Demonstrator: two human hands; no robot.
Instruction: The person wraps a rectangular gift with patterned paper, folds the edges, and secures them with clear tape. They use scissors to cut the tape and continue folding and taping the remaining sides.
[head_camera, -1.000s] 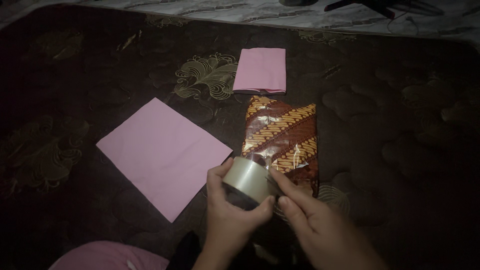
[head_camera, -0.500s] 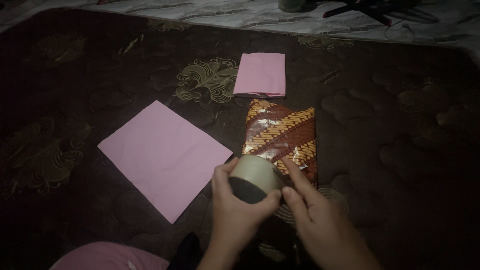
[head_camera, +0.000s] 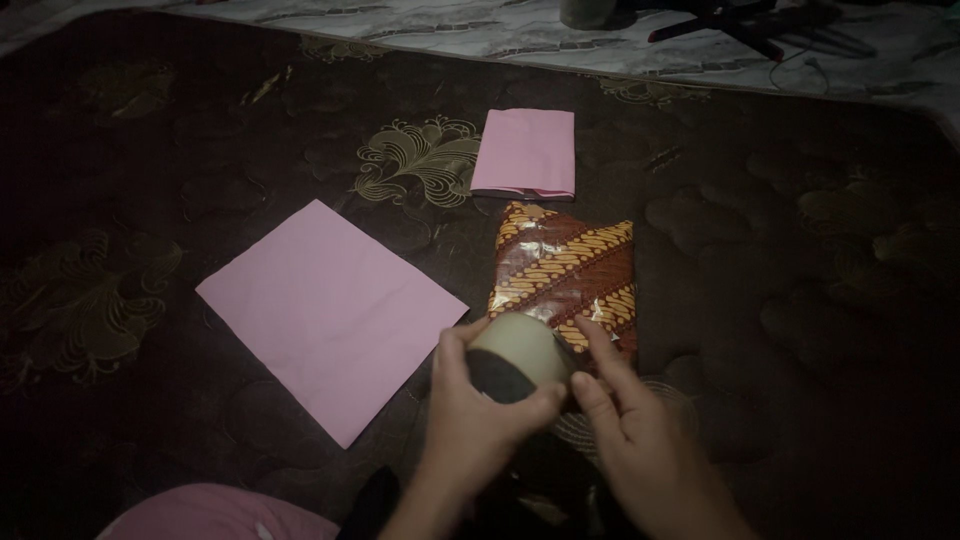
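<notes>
My left hand (head_camera: 470, 425) grips a roll of clear tape (head_camera: 522, 355), held up with its hole facing me. The fingertips of my right hand (head_camera: 630, 440) press on the roll's right edge. Just behind the roll lies a flat packet (head_camera: 565, 270) in clear plastic with a brown and gold diagonal pattern; the roll hides its near corner. A pink sheet of paper (head_camera: 325, 305) lies spread flat to the left of my hands.
A folded pink stack (head_camera: 525, 152) lies beyond the packet. Everything rests on a dark brown quilted mattress (head_camera: 800, 300) with gold floral motifs. A pale patterned floor and dark cables (head_camera: 740, 18) run along the far edge. Pink cloth (head_camera: 215, 512) shows at the bottom left.
The tape roll has turned in my hands, so its dark hole now faces me. My right fingers have shifted along its right edge. The view has drifted slightly.
</notes>
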